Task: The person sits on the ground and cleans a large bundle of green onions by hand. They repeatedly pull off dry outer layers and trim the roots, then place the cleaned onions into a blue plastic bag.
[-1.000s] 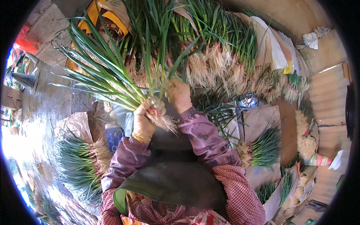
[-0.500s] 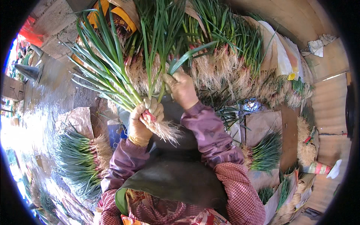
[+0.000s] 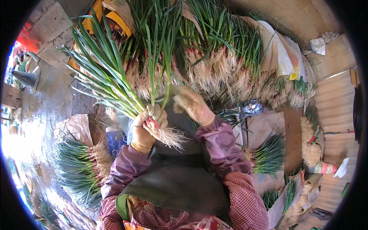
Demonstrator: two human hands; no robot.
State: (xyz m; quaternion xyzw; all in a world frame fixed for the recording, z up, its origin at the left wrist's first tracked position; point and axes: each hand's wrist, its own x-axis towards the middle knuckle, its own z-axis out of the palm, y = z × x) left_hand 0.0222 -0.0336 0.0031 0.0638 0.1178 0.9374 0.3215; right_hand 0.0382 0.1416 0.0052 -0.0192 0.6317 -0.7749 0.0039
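My left hand, in a dirty yellowish glove, is closed round a bunch of green onions just above the roots. Their long green leaves fan up and to the left. Pinkish stem bases and pale stringy roots hang out below the fist, over the dark apron on my lap. To the right of the bunch is my right hand, also gloved and apart from the stems. Motion smears its fingers, so whether it holds anything cannot be made out.
A dense row of rooted onions lies across the far side. Another onion pile sits on the left, and a smaller pile rests on brown sheeting at the right. A dark cone lies at the far left on wet ground.
My right hand has come away from the bunch, moving right and slightly nearer. The broad leaf it was pinching no longer sticks out there. My left hand keeps its grip.
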